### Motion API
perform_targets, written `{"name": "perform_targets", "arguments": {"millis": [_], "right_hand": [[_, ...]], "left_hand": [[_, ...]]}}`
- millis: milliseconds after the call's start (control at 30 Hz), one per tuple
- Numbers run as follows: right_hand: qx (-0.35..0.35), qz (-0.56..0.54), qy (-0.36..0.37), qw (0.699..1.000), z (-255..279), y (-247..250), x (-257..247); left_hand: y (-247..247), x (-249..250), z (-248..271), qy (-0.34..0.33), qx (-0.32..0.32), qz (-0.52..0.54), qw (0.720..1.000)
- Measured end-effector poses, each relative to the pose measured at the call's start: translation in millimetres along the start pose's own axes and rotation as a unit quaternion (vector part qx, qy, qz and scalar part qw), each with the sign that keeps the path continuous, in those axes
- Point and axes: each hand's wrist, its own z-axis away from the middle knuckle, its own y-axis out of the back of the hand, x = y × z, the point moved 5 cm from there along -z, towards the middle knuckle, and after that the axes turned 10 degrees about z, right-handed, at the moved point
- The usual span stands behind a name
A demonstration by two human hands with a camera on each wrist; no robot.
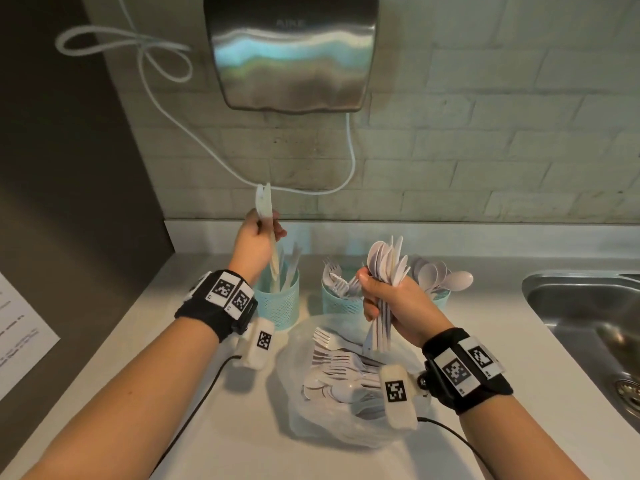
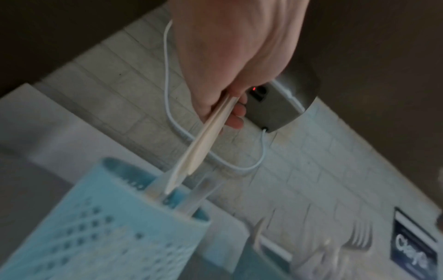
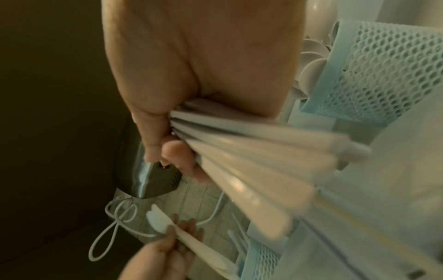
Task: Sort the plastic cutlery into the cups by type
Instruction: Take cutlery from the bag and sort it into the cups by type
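From the head camera, your left hand (image 1: 254, 237) pinches a pair of white plastic knives (image 1: 266, 216), blades up, handles pointing down into the left teal cup (image 1: 277, 303), which already has knives standing in it. Your right hand (image 1: 391, 303) is clenched round a mixed bundle of cutlery (image 1: 388, 265), spoon bowls and knife blades fanning above the fist. Behind it stand the fork cup (image 1: 337, 303) and the spoon cup (image 1: 441, 294), largely hidden. A clear plastic bag (image 1: 311, 410) of forks and spoons lies on the surface (image 1: 214, 445) between your forearms, the sink (image 1: 588, 313) to the right.

From your left wrist, the knife handle tips sit at the mouth of the teal cup (image 2: 115, 227).

From your right wrist, your fingers (image 3: 182, 159) wrap the fanned handles (image 3: 251, 163), beside a mesh cup (image 3: 374, 75).
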Motion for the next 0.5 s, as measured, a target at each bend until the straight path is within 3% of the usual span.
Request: {"name": "perform_targets", "arguments": {"millis": [100,233,400,500], "right_hand": [[-0.013,-0.012,0.007,1.0,-3,-2,-1],[-0.015,-0.032,0.007,0.999,-6,-1,1],[-0.043,-0.075,0.001,0.996,-7,-2,3],[-0.068,-0.095,0.001,0.993,-7,-5,2]], "left_hand": [[2,-31,-1,0.046,-0.021,-0.1,0.994],[5,-72,3,0.129,-0.112,-0.297,0.939],[3,-66,8,0.137,-0.121,-0.356,0.917],[4,-64,12,0.151,-0.125,-0.419,0.887]]}}
